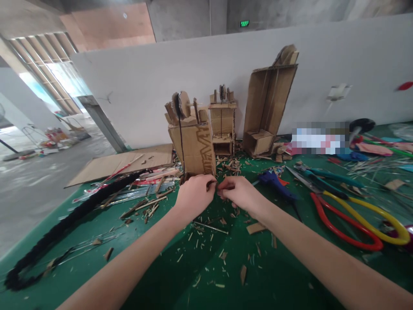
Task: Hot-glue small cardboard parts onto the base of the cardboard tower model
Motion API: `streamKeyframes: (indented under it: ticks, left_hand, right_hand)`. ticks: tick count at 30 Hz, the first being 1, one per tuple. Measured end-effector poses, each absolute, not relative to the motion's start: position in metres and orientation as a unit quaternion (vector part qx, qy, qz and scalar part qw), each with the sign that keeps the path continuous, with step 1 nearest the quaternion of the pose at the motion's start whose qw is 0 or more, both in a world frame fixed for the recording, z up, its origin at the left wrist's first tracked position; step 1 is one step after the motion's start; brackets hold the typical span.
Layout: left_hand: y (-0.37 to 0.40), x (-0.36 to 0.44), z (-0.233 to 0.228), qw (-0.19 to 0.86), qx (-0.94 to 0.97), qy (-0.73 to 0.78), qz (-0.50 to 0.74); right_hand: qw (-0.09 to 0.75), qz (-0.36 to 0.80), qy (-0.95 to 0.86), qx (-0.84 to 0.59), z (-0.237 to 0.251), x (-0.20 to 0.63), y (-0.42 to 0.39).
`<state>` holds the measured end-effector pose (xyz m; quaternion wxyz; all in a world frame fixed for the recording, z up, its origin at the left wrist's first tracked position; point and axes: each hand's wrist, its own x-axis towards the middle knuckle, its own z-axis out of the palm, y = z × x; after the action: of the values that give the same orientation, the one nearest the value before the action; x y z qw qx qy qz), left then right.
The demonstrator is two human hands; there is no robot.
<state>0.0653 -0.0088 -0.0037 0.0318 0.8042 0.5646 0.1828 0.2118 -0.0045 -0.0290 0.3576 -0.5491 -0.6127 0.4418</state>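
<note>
Both hands meet at the middle of the green tabletop (200, 267). Left hand (194, 196) and right hand (238, 192) are curled, fingertips pinched together on something too small to make out. Directly at 12 o'clock from them, just beyond the knuckles, stands a cardboard box model (192, 144) with a black string (181, 142) hanging down its front. A blue glue gun (275, 181) lies at 3 o'clock of the right hand, red and yellow scissors (355, 219) farther out. A black braided cord (64, 224) trails toward 8 o'clock.
</note>
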Motion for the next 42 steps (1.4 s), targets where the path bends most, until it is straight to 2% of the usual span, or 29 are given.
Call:
streamKeyframes:
  ticks: [9, 15, 23, 30, 38, 42]
  left_hand:
    - [-0.007, 0.064, -0.004, 0.062, 0.798, 0.563, 0.205]
    - [-0.005, 0.063, -0.006, 0.087, 0.804, 0.542, 0.229]
    - [-0.005, 0.064, -0.005, 0.052, 0.805, 0.556, 0.200]
    - [-0.007, 0.066, -0.003, 0.044, 0.805, 0.561, 0.189]
    - [-0.005, 0.063, -0.004, 0.062, 0.808, 0.555, 0.189]
    - [-0.007, 0.065, -0.004, 0.042, 0.807, 0.561, 0.181]
  right_hand:
    - [0.310, 0.209, -0.715, -0.591, -0.030, 0.204, -0.004]
    - [0.187, 0.008, -0.787, -0.588, -0.031, 0.201, -0.012]
    - [0.117, -0.208, -0.848, -0.474, -0.029, 0.207, -0.016]
    - [0.115, -0.233, -0.865, -0.430, -0.032, 0.211, -0.009]
    - [0.166, -0.101, -0.835, -0.514, -0.033, 0.209, -0.011]
    - [0.157, -0.179, -0.851, -0.468, -0.035, 0.211, -0.010]
